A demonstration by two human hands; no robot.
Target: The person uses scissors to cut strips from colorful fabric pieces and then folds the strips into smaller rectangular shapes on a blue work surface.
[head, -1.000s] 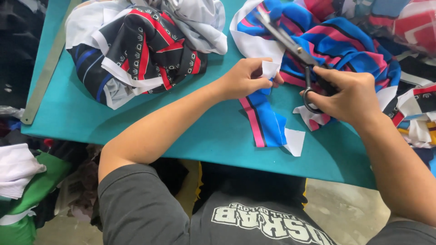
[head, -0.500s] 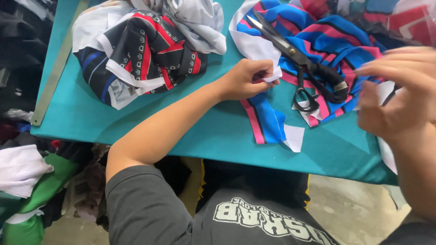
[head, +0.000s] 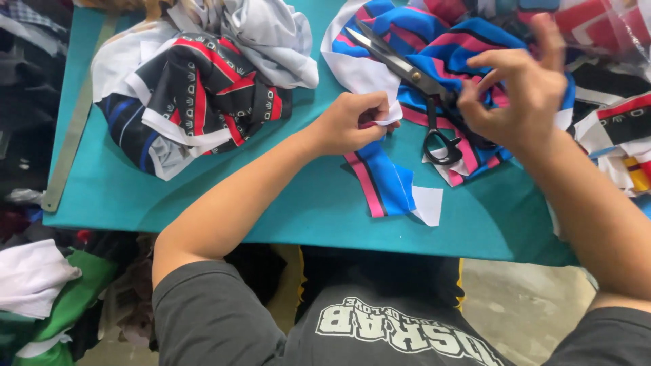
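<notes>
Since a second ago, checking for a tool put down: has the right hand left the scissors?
Yes. The right hand has let go and lifted up and rightward, open above the scissors, which lie on the striped cloth.

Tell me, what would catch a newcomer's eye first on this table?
Probably the big black scissors, lying open on the blue, pink and white striped cloth at the far right of the teal table. The left hand pinches a white edge of that cloth, while the right hand hovers over the scissor handles. At far left sits a heap of black, red and white cloth.
</notes>
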